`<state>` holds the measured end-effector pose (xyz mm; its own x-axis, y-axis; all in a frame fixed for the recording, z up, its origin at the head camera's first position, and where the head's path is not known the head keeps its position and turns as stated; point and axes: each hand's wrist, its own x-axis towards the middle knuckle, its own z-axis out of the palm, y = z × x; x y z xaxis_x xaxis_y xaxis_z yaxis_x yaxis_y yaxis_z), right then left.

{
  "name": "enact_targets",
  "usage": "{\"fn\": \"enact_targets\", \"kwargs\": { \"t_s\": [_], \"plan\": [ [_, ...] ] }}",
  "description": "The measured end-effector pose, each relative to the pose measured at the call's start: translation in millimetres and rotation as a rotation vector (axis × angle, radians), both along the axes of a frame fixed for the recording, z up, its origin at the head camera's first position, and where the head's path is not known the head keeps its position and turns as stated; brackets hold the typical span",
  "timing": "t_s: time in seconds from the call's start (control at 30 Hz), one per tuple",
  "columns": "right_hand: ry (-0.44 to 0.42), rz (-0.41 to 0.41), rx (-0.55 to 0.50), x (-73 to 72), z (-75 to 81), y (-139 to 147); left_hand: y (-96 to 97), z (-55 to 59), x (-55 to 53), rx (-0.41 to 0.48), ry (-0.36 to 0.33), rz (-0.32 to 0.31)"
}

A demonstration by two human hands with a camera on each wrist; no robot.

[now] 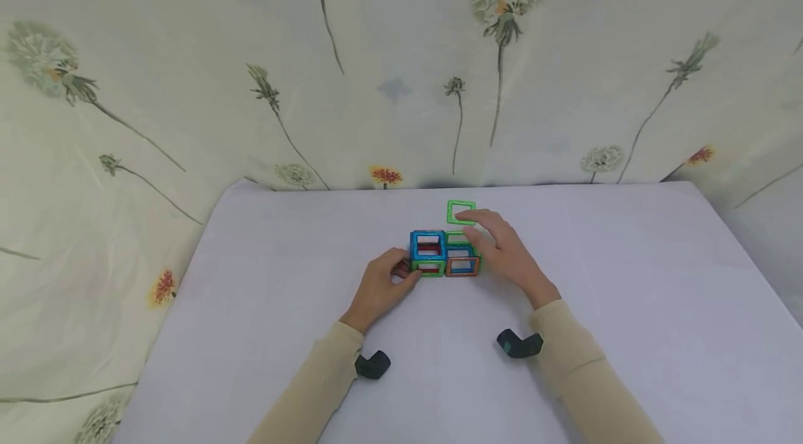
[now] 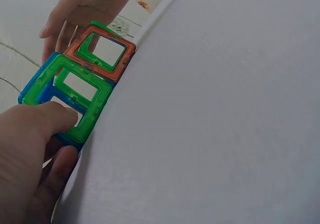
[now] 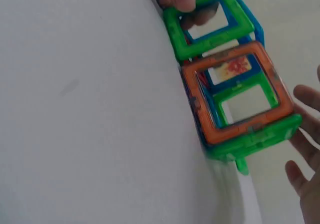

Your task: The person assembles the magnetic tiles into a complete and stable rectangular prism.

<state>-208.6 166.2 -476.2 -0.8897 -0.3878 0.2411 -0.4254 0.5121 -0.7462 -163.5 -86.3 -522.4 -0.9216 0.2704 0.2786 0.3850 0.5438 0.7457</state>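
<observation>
Two joined cubes of see-through magnetic tiles stand side by side on the table. The left cube has a blue top frame (image 1: pixel 429 258) and a green front. Its left end is gripped by my left hand (image 1: pixel 379 285), thumb on the green front tile (image 2: pixel 93 111), other fingers round the side and partly hidden. An orange tile (image 3: pixel 255 126) faces the front of the right cube, beside green and blue ones. My right hand (image 1: pixel 507 254) is at the right cube's far side, fingers apart. Its index fingertip overlaps a separate green square tile (image 1: pixel 449 212) behind; contact is unclear.
A white cloth covers the table (image 1: pixel 251 256). Behind its far edge hangs a curtain (image 1: pixel 401 130) printed with dandelions and orange flowers. Dark curved devices (image 1: pixel 519 345) are strapped at both sleeve cuffs.
</observation>
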Motion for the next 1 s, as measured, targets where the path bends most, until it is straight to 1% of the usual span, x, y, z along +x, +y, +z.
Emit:
{"fn": "enact_targets", "kwargs": {
  "t_s": [0.1, 0.2, 0.3, 0.37, 0.5, 0.6, 0.67, 0.77, 0.9, 1.0],
  "plan": [
    [-0.042, -0.047, -0.022, -7.5, -0.4, 11.8, -0.5, -1.3, -0.3, 0.01, -0.003, 0.005],
    [-0.067, -0.081, -0.025, -14.4, -3.9, 20.5, -1.1, -1.7, -0.3, 0.026, -0.005, 0.003],
    [-0.077, -0.109, -0.026, -19.1, -9.6, 25.8, -1.4, -1.2, 0.0, 0.038, -0.007, -0.004],
    [-0.086, -0.112, -0.033, -20.9, -13.8, 28.0, -1.3, -1.1, 0.0, 0.039, -0.013, -0.005],
    [-0.131, -0.145, -0.065, -23.4, -24.1, 30.2, -0.5, -0.1, 0.1, 0.037, -0.033, -0.001],
    [-0.142, -0.18, -0.076, -26.7, -30.8, 31.5, 0.4, 1.9, 0.2, 0.044, -0.039, -0.006],
    [-0.127, -0.189, -0.067, -31.1, -33.9, 32.0, 0.9, 3.2, 0.0, 0.045, -0.038, -0.006],
    [-0.103, -0.169, -0.017, -40.2, -37.0, 31.3, 1.1, 4.4, -0.4, 0.054, -0.032, -0.003],
    [-0.077, -0.125, 0.107, -49.9, -39.9, 29.0, 0.5, 5.0, 0.8, 0.055, -0.033, 0.003],
    [-0.034, -0.105, 0.195, -53.7, -40.8, 27.1, 0.4, 3.9, 1.7, 0.054, -0.036, 0.003]
  ]
}}
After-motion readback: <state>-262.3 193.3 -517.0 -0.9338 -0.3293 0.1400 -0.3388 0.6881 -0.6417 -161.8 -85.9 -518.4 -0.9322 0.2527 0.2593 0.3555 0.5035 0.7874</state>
